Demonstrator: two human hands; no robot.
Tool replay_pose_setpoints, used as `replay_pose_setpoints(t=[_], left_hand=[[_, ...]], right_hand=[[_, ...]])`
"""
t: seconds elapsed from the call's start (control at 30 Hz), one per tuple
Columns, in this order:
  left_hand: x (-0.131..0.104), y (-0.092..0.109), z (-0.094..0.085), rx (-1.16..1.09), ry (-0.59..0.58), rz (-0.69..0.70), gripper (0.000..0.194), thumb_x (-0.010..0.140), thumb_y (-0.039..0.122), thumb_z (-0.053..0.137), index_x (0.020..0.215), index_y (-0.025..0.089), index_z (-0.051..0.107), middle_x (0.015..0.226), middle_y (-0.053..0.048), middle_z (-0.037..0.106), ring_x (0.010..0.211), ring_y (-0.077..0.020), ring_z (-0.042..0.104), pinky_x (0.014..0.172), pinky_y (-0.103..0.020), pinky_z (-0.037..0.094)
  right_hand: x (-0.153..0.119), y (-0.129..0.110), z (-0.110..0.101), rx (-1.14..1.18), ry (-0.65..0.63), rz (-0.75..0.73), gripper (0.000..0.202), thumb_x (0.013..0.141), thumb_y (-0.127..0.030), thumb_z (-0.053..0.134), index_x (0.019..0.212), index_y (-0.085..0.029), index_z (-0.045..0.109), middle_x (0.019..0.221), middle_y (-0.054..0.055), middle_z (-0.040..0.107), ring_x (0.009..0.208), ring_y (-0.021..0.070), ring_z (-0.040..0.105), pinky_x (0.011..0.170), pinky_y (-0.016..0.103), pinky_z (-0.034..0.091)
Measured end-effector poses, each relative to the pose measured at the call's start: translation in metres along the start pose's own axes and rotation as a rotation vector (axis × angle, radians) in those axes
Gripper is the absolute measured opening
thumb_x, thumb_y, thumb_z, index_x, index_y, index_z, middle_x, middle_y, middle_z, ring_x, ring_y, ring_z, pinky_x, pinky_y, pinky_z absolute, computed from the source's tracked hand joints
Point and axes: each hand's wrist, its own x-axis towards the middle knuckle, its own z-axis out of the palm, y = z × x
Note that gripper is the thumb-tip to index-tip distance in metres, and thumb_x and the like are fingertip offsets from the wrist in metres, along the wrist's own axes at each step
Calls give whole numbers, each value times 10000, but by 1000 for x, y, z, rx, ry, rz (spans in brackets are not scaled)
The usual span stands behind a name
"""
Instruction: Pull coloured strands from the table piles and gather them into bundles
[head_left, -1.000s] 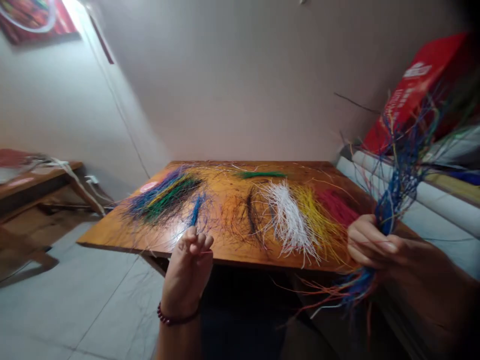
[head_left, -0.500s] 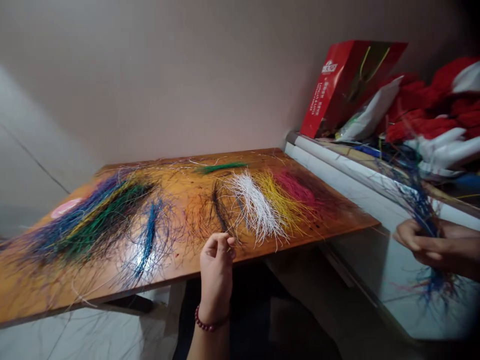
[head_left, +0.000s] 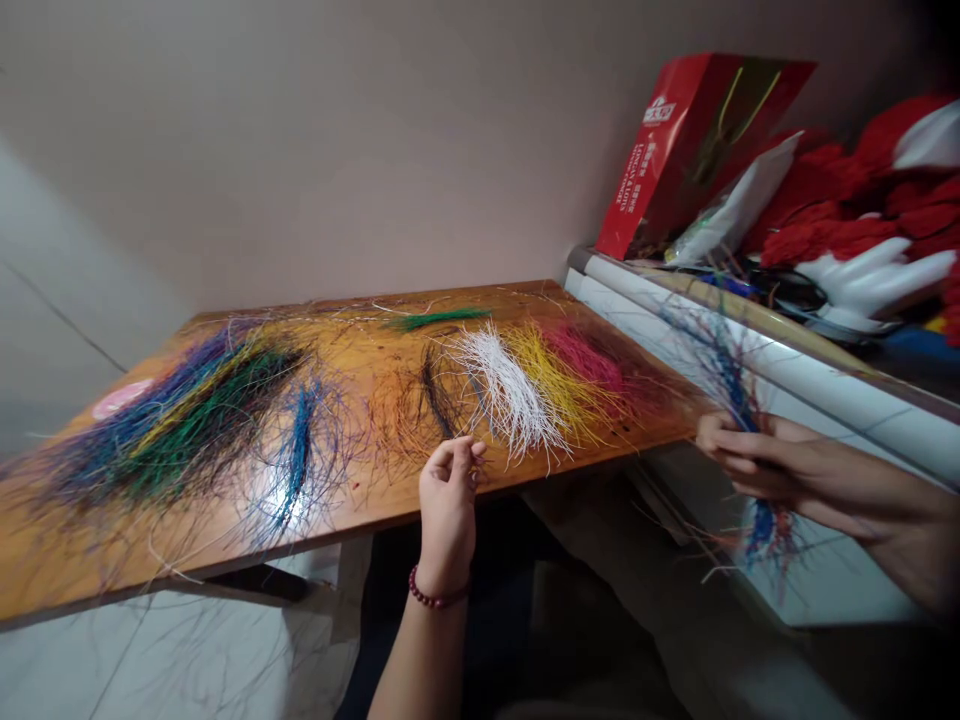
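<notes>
My right hand [head_left: 787, 462] is closed round a bundle of thin, mostly blue wires [head_left: 739, 395] with some orange strands, held upright off the table's right edge. Its strands fan out above and below the fist. In front of the table's near edge, my left hand [head_left: 448, 500] is closed in a pinch; whatever lies between its fingertips is too small to make out. Just beyond it lie black wires [head_left: 433, 385] and orange wires [head_left: 394, 425]. White wires [head_left: 510, 390], yellow wires [head_left: 559, 385] and pink wires [head_left: 589, 360] are spread to the right.
On the left of the wooden table [head_left: 360, 500] lie a blue bunch [head_left: 300, 450] and a large pile of green wires [head_left: 202, 435] with purple and yellow. Green strands [head_left: 442, 318] rest at the back. A red paper bag [head_left: 675, 150] and a white mannequin hand [head_left: 885, 285] stand right.
My right hand has moved left, toward the table, with the wire bundle. My left hand stays pinched and appears slightly higher and further right. The view has shifted a little.
</notes>
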Motion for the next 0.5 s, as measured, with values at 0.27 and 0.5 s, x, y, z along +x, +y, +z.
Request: replay_pose_setpoints(t=[0.27,0.5], left_hand=[[-3,-12,5,31,-71,-22,316,700,428,737,840,149,690,762,-60,667,622,-79,551,532,-165,394],[-3,-18,6,41,-110,-38,281,742,410,708,828,143,693,786,-82,679,662,-92,565,544,-166,401]], right_hand=[[30,20,69,-215,-305,-107,345,738,-458,692,946,-183,679,632,-6,539,528,99,468,470,222,358],[49,36,82,-374,-418,-299,338,776,-439,659,931,-146,723,931,81,715,875,266,661,817,369,510]])
